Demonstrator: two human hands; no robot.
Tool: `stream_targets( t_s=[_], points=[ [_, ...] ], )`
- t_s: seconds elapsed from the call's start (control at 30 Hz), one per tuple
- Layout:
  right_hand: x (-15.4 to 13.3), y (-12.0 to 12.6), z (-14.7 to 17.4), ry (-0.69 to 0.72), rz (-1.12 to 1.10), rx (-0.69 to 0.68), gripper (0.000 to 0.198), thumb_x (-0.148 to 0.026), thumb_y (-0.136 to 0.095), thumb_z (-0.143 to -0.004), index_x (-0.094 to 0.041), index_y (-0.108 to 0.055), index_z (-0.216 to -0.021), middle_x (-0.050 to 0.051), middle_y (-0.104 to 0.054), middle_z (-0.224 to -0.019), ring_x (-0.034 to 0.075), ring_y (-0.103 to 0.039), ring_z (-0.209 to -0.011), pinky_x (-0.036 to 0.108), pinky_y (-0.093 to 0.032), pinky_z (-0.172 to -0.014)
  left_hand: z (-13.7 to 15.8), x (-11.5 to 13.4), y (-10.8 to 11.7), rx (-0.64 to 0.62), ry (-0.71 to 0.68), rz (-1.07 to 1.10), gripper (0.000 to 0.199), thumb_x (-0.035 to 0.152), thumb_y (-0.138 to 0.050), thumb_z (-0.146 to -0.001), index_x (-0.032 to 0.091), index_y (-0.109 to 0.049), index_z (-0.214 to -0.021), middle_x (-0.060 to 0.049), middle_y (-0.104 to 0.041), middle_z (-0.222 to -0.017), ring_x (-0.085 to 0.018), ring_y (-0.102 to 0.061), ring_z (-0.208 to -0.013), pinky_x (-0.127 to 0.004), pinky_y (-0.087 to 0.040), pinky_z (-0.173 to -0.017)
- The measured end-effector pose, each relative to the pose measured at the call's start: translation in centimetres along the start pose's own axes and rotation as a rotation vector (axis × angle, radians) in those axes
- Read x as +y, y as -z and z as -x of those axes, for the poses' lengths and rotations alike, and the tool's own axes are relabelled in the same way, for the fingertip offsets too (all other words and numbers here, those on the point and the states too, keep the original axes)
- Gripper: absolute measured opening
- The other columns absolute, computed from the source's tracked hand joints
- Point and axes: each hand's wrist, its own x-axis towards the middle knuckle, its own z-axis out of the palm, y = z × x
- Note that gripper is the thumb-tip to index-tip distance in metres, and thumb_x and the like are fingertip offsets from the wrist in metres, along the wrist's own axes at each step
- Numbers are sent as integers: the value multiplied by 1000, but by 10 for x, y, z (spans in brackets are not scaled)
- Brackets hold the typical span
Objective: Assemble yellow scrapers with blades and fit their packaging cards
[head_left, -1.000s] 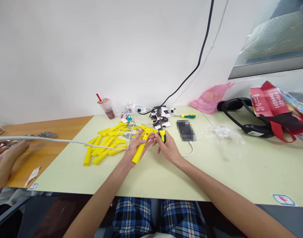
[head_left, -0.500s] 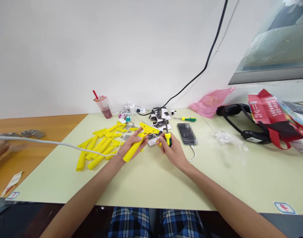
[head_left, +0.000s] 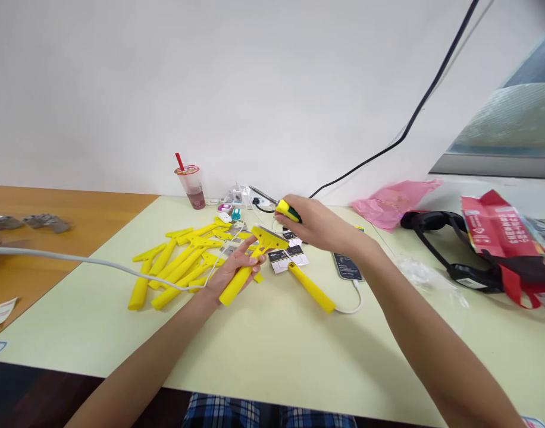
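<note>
Head view: left hand (head_left: pixel 239 267) clasping a yellow T-shaped plastic scraper (head_left: pixel 239 280).
Right hand (head_left: pixel 319 223) grips a yellow-and-green-handled metal screwdriver (head_left: pixel 287 210); piled yellow T-shaped plastic pieces (head_left: pixel 178 266) lie left of the left hand.

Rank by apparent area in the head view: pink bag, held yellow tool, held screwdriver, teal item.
1. Pink bag
2. Yellow tool in left hand
3. Screwdriver, partly hidden by right hand
4. Teal item
</note>
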Motion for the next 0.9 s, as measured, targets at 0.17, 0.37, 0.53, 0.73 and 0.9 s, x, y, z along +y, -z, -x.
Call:
stream_targets(
  t_s=[0.17,0.37,0.53,0.73,0.9],
  points=[
    [3,0,-18,107,-58,43,21,-34,-53,-109,-23,-51,-91,7,-64,-101,21,-57,-85,34,-40,-78,0,0,6,-9,-28,2,68,1,-85,-70,29,-72,-131,-8,-68,-118,-10,-66,-85,-16,-49,-65],
    [6,-15,-8,83,-24,-23,20,-33,-53,-109,-23,-51,-91,6,-63,-98,22,-56,-83,34,-38,-75,1,1,9,2,-33,-44,69,3,-85,-69,32,-76,-130,-6,-66,-118,-11,-62,-85,-19,-46,-65],
    [7,-21,-3,115,-53,-87,16,-30,-53,-111,-22,-56,-98,9,-66,-107,24,-61,-92,34,-42,-79,3,3,9,55,-27,-65,68,3,-82,-69,32,-78,-130,-7,-67,-123,-10,-62,-83,-20,-47,-66],
    [8,-33,-7,158,-63,-93,8,-22,-56,-109,-19,-64,-110,13,-67,-130,26,-66,-109,35,-47,-89,4,1,8,27,-13,-81,72,3,-83,-70,34,-76,-134,-6,-66,-117,-10,-61,-83,-21,-46,-66],
    [4,-41,-7,128,-17,-136,8,-21,-60,-109,-18,-67,-110,14,-67,-131,26,-69,-109,36,-49,-89,5,-2,3,12,-6,-112,70,5,-84,-72,33,-76,-136,-5,-65,-115,-12,-64,-86,-23,-49,-70]
  ],
)
